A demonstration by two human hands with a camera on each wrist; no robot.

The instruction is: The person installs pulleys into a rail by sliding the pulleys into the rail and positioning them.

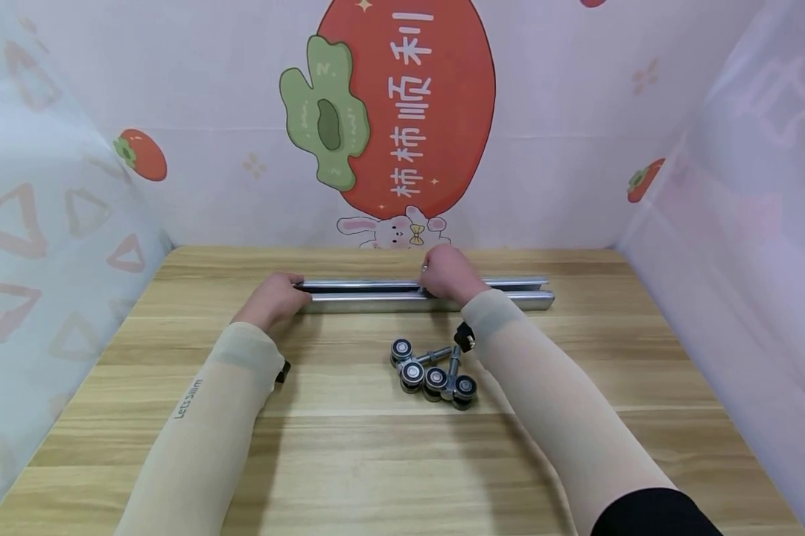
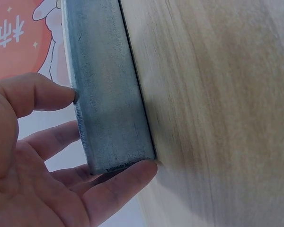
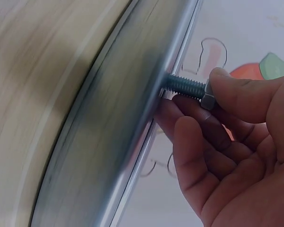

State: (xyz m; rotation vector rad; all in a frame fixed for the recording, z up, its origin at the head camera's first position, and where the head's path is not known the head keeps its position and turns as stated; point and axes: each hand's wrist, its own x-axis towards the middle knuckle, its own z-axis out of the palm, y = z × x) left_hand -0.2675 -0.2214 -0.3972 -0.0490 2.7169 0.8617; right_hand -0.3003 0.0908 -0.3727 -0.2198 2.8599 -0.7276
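Note:
A long silver metal channel rail [image 1: 368,302] lies across the far part of the table, its slot facing up. My left hand [image 1: 276,299] holds its left end, thumb on the upper edge and fingers at the end in the left wrist view. Above the rail, right of its middle, my right hand [image 1: 452,274] pinches a threaded bolt [image 3: 184,87] with a hex piece at its outer end. The bolt sticks out of the slot; whatever its inner end joins is hidden inside the rail.
Two roller trolleys [image 1: 436,380], each with black-rimmed wheels and a threaded stem, lie on the wooden table [image 1: 348,461] nearer to me. A printed cloth backdrop [image 1: 549,186] stands behind the table, with cloth on both sides.

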